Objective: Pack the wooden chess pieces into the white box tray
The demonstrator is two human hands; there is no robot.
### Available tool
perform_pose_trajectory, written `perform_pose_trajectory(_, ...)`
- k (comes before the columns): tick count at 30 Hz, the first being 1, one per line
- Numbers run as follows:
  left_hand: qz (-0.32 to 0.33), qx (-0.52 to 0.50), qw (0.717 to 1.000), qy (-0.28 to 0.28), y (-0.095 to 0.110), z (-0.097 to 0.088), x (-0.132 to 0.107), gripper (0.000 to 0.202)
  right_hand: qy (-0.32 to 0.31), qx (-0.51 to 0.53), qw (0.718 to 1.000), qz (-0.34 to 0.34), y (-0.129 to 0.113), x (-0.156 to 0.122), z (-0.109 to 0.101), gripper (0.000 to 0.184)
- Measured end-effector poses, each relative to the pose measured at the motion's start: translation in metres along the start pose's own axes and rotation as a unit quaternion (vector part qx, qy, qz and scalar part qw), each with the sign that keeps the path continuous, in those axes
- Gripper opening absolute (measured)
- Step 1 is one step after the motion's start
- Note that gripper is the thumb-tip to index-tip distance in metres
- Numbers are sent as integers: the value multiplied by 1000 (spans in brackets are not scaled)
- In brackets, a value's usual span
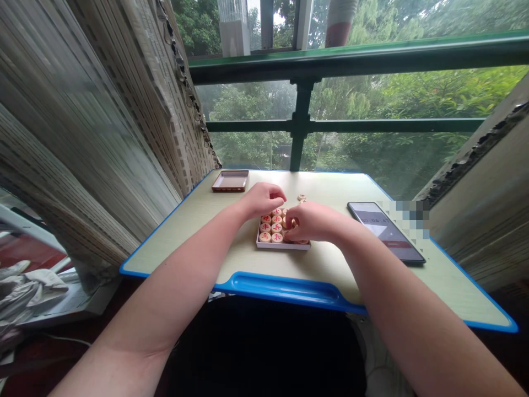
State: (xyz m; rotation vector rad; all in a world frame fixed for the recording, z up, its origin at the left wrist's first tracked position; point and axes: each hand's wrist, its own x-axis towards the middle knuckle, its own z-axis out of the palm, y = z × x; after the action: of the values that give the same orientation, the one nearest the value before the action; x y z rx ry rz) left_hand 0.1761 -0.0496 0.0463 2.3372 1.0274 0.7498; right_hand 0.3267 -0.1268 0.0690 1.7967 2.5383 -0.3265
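Note:
Round wooden Chinese chess pieces (276,227) with red characters lie in rows in a shallow white-edged box (283,246) at the middle of the table. My left hand (264,199) hovers at the box's far left edge, fingers loosely curled with a gap by the thumb and nothing visible in them. Over the box's right side, my right hand (309,221) has its thumb and fingers bent down around a Chinese chess piece, mostly hidden by the hand. Just beyond the right hand, a loose chess piece (302,197) rests on the table, with another partly covered.
A brown-rimmed box lid (230,188) lies at the table's far left. On the right is a phone (386,234) showing a running timer. The pale table (185,242) has a blue edge with a blue pen groove (285,285). Curtains flank a green window railing (303,127).

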Motion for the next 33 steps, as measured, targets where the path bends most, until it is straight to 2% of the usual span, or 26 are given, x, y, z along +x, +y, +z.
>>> perform_pose_trajectory(4, -5, 25, 1000, 9, -3, 0, 1, 24, 8, -2, 1000, -2, 2, 2, 3, 22)
perform_pose_trajectory(9, -61, 167, 982, 70, -15, -6, 5, 25, -2, 1, 1000, 3, -1, 1, 2, 20)
perform_pose_trajectory(11, -86, 205, 972, 77, -19, -8, 6, 26, -6, 8, 1000, 2, -1, 0, 1, 20)
perform_pose_trajectory(15, -114, 212, 968, 75, -21, -10, 6, 25, -10, 17, 1000, -10, 0, 0, 0, 21)
perform_pose_trajectory(20, -106, 225, 966, 76, -19, -10, 5, 25, -8, 13, 1000, -7, 3, 3, 2, 22)
perform_pose_trajectory(29, -64, 206, 976, -8, -30, -2, 7, 32, 0, 22, 1000, -15, 3, 5, 4, 22)
perform_pose_trajectory(33, -81, 184, 978, -53, -32, -1, 7, 29, -1, 36, 999, -20, 3, 3, 1, 21)
